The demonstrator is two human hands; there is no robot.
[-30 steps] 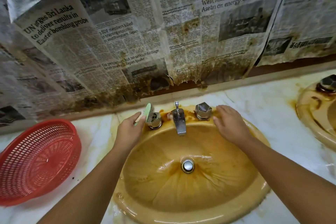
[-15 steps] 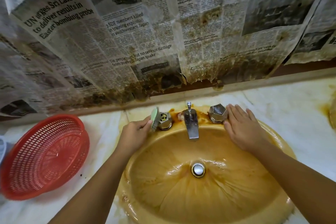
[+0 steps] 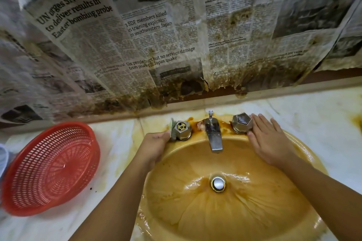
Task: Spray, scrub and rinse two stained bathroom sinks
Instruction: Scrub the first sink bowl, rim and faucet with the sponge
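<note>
Scrub step judged underway: pad (image 3: 172, 129) clasped by left grip (image 3: 155, 147) against tap knob (image 3: 182, 130), right grip (image 3: 271, 144) laid released on sink (image 3: 308, 155); knob-base rubbing needed next.

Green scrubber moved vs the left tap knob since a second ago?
Yes: the green scrubber dropped from poking above the left tap knob to level with it, against its left side.

Left hand (image 3: 155, 146) grips a green scrubber (image 3: 172, 130); right hand (image 3: 269, 143) lies flat, fingers (image 3: 259, 125) straight.
</note>
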